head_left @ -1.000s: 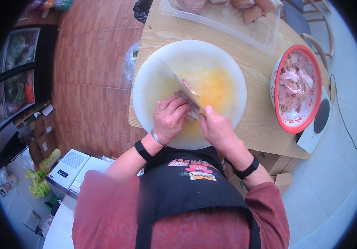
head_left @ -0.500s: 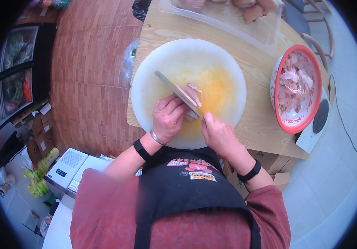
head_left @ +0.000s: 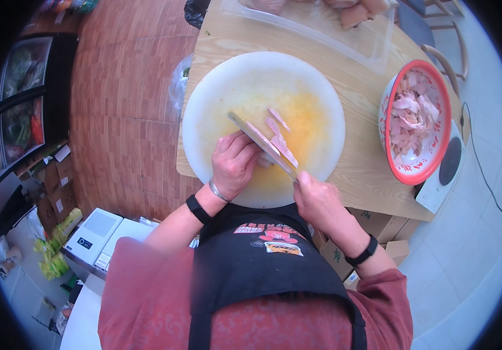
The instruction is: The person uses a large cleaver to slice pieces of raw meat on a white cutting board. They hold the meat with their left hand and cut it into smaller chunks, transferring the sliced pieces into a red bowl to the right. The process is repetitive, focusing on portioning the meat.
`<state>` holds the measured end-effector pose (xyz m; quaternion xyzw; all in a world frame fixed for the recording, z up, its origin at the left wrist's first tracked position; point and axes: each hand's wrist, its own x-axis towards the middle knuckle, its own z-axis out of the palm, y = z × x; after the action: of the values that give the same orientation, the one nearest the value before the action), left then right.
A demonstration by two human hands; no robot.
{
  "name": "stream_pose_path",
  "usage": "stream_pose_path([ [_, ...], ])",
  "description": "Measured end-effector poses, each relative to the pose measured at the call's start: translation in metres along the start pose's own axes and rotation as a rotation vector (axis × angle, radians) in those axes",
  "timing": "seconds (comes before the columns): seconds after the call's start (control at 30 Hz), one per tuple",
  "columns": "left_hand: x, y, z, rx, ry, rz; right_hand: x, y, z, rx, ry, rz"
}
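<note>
My right hand [head_left: 316, 199] grips the handle of a kitchen knife [head_left: 258, 139], whose blade slants up and left over a round white cutting board [head_left: 216, 81]. Curled fingers of my left hand [head_left: 233, 163] press on a piece of pale meat [head_left: 265, 160], mostly hidden beneath the blade and the fingers. Several thin pink meat slices [head_left: 278, 135] lie against and just beyond the far side of the blade. A yellowish stain spreads over the board's middle and right.
Right of the board, a red-rimmed enamel basin [head_left: 389, 122] of sliced meat tilts on a white appliance with a dark round plate [head_left: 450, 162]. A clear plastic tray [head_left: 373, 61] with larger meat chunks stands at the table's far side. Cardboard boxes [head_left: 373, 224] sit below the table's near edge.
The knife and my right hand have shifted right and slightly nearer. More slices show beside the blade, spread farther apart. My left hand has barely moved.
</note>
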<state>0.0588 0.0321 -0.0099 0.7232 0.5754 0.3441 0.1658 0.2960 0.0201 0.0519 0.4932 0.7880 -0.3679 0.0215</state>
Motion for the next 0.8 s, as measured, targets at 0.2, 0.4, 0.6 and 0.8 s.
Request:
stream_pose_path([
  [0.2, -0.002, -0.002, 0.003, -0.054, 0.008, 0.008, 0.054, -0.002, 0.023, 0.184, 0.290, -0.090],
  [0.4, -0.005, -0.005, 0.001, -0.070, 0.008, -0.004, 0.014, 0.000, -0.021, 0.119, 0.097, -0.071],
  [0.6, -0.002, -0.002, -0.001, -0.044, 0.011, -0.007, -0.015, -0.004, -0.030, 0.081, -0.001, -0.032],
  [0.8, -0.002, -0.002, 0.002, -0.048, -0.002, -0.019, 0.024, -0.004, 0.004, 0.033, 0.014, 0.005],
])
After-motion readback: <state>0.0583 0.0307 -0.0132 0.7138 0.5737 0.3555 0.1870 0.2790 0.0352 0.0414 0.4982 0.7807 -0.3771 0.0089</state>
